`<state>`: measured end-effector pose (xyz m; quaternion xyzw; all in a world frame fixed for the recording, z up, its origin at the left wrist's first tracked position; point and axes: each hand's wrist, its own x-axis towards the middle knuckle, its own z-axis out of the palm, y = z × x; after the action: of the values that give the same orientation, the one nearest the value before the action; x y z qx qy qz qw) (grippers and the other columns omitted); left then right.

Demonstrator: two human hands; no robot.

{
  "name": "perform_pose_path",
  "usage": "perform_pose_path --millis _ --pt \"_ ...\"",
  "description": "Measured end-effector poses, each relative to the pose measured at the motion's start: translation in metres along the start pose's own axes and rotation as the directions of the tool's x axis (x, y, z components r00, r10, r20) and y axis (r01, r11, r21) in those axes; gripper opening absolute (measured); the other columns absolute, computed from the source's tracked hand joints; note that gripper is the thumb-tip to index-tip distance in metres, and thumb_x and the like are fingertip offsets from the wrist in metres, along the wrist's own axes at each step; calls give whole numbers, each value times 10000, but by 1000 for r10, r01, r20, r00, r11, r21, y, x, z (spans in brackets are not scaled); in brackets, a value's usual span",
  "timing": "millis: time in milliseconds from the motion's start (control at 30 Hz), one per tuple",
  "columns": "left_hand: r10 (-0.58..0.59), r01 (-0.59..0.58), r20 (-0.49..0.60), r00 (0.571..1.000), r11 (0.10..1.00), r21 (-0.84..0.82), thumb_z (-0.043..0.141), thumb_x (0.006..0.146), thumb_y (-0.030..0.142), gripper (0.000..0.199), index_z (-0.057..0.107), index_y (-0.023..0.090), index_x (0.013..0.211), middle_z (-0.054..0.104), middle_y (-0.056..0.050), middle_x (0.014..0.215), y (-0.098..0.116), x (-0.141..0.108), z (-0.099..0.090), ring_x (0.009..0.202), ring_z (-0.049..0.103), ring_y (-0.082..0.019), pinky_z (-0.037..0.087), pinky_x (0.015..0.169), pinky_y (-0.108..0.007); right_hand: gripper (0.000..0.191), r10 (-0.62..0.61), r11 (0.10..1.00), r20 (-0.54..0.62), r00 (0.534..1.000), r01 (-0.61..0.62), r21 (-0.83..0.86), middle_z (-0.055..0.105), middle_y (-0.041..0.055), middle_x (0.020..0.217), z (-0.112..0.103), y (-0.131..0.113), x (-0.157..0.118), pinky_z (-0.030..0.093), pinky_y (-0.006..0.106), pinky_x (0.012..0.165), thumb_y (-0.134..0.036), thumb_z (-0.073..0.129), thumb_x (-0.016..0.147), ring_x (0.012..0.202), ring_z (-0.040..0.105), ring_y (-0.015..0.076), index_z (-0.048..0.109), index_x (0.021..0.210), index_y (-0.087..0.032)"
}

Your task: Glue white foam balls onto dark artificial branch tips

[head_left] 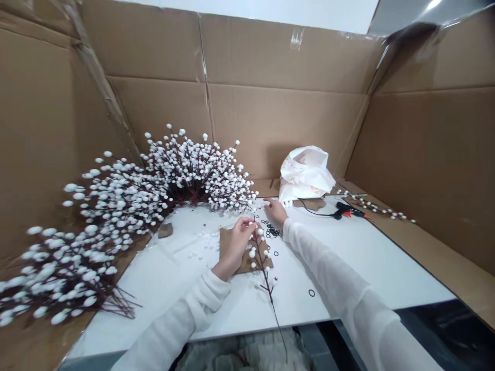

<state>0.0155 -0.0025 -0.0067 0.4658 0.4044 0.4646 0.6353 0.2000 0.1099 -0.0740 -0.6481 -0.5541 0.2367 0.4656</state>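
Observation:
My left hand [240, 242] is closed in a pinch on the upper part of a white berry stem [266, 278], a dark reddish twig with white balls. Its bare lower end hangs past the table's front edge. Beneath the hand and twig lies a brown cardboard piece [247, 265]. My right hand [276, 212] reaches farther back, beside several loose white balls [288, 204] in front of the white bag. One finger of it stretches to the left; the fingertips are small and partly hidden, and I see nothing held. Small black rings [274, 231] lie just below that hand.
Bunches of white berry stems [193, 165] fill the back and left side. A white plastic bag [306, 172] stands at the back. A black and orange glue gun [350, 210] with its cable lies right, near another berry stem [379, 207]. Cardboard walls [286, 62] enclose the white table [174, 288].

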Motion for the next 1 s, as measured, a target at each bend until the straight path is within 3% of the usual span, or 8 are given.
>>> perform_pose_path --millis 167,233,333,500,633,700,800,1000 --pt "-6 6 10 1000 1000 8 665 663 411 310 547 188 844 636 -13 798 2 -2 1 593 572 -73 438 531 -159 127 -12 999 25 1000 13 -35 518 32 701 5 -6 5 371 317 800 -218 614 701 734 486 169 640 800 -142" --pt "-16 16 7 1000 1000 -3 675 652 403 312 546 187 837 623 -3 763 4 -3 1 572 564 -70 426 508 -153 125 -52 999 46 998 52 4 552 35 744 1 -10 -1 400 297 757 -248 584 739 726 511 156 597 793 -135" --pt "-34 35 29 999 999 -21 649 668 378 275 542 192 840 619 4 751 6 -4 1 556 561 -68 414 489 -144 183 -136 989 77 988 130 73 592 46 838 -12 -21 -23 435 269 697 -304 535 795 719 549 137 557 862 -135" --pt "-41 43 58 997 998 -40 640 676 370 261 539 198 844 612 16 737 5 -4 2 531 551 -63 419 485 -141 283 -323 931 34 946 310 194 611 73 940 -36 -37 -72 448 276 757 -399 588 809 822 564 151 613 928 -143" --pt "-48 49 63 997 999 -14 653 663 367 264 537 203 834 593 36 715 7 -5 4 531 541 -57 429 486 -136 271 -402 883 18 915 383 270 599 73 952 -43 -46 -92 453 273 765 -390 571 843 860 564 153 648 977 -167" --pt "-48 47 71 996 999 13 652 664 372 261 543 203 830 603 31 741 8 -6 5 547 539 -53 433 496 -133 254 -392 874 26 919 364 322 604 70 985 -43 -49 -95 458 267 785 -381 577 842 912 571 156 647 973 -175" --pt "-54 51 78 995 998 47 654 670 385 263 561 210 843 607 28 764 8 -5 5 582 546 -56 441 521 -136 262 -298 849 47 953 242 469 624 56 974 -42 -54 -96 468 262 773 -380 617 810 883 588 145 630 976 -177" --pt "-47 43 102 994 998 36 681 660 377 265 575 199 825 589 38 710 6 -3 5 571 515 -45 428 543 -135 335 -88 646 196 977 -94 757 666 49 870 -38 -60 -101 488 300 847 -378 714 721 860 632 149 588 942 -161"
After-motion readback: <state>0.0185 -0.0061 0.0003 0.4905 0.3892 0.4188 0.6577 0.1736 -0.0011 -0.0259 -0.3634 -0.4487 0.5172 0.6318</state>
